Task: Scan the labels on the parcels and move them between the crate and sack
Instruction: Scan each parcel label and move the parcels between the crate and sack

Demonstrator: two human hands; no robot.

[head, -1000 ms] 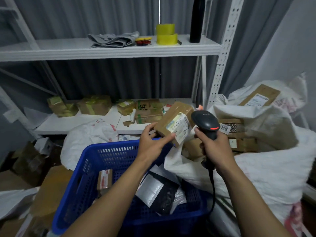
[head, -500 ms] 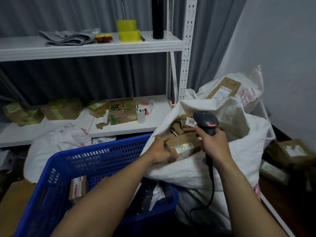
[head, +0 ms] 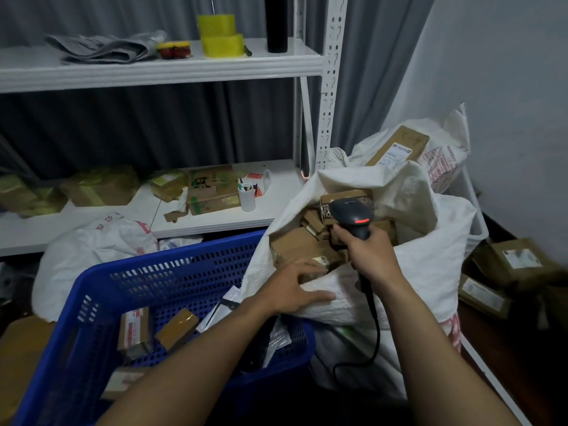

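While my right hand (head: 373, 256) clamps its fingers round the scanner (head: 353, 213) above the parcels (head: 295, 245) in the sack (head: 424, 265), my left hand (head: 292, 287) rests with fingers apart on the sack's rim, beside the blue crate (head: 129, 287).

parcel storeroom, white metal shelving (head: 159, 70), boxes, woven sacks (head: 430, 272), blue crate (head: 92, 290)

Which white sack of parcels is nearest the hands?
The open sack beside the blue crate: the left hand rests on its rim; the others lie farther.
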